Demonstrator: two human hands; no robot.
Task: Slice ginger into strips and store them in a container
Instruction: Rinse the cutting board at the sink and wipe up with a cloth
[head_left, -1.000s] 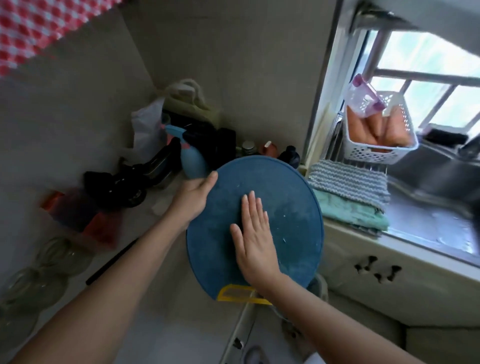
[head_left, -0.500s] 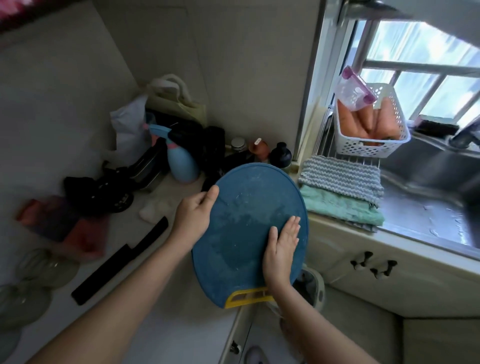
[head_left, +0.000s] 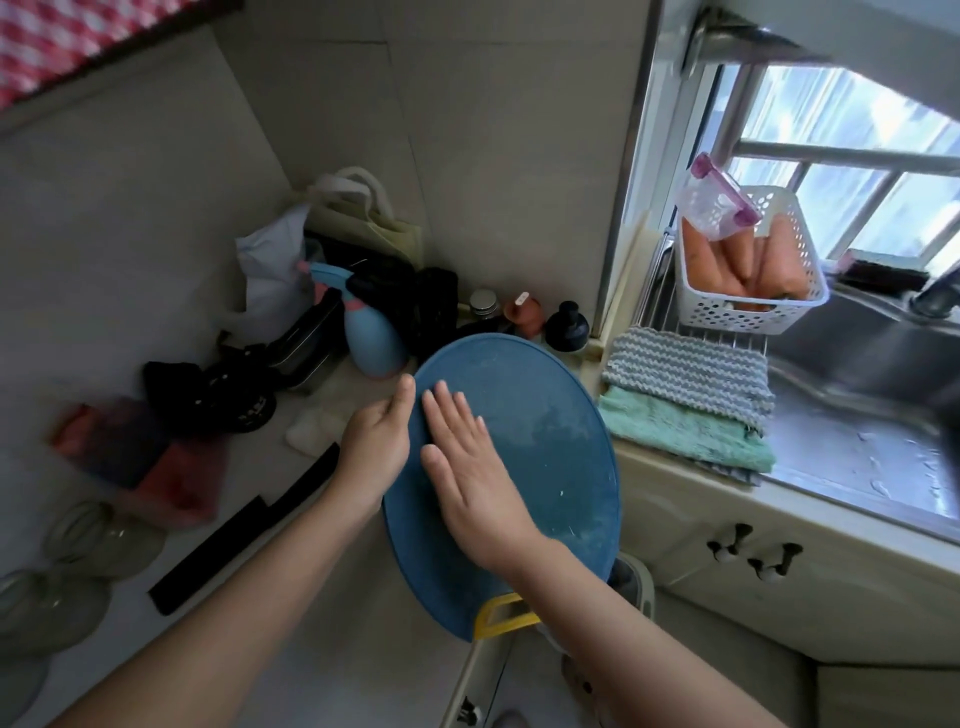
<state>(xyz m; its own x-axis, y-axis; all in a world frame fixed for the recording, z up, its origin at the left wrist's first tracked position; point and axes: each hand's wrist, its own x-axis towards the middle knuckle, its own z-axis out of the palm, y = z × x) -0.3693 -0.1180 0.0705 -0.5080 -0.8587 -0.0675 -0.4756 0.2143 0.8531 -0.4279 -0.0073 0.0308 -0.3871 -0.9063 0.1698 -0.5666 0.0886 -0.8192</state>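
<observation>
Right fingers (head_left: 448, 408) flat on board (head_left: 550, 447); left hand (head_left: 376, 447) grips rim.

One wide-angle view from the person's head looks forward and down, close over the blue cutting board (head_left: 545, 441). The surface (head_left: 322, 654) lies left of it, the sink (head_left: 857, 457) right, the tiled wall (head_left: 467, 156) beyond.

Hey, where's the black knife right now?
In the head view, the black knife lies on the counter left of the blue cutting board, its tip near the wrist of the left hand gripping the board's edge.
</observation>
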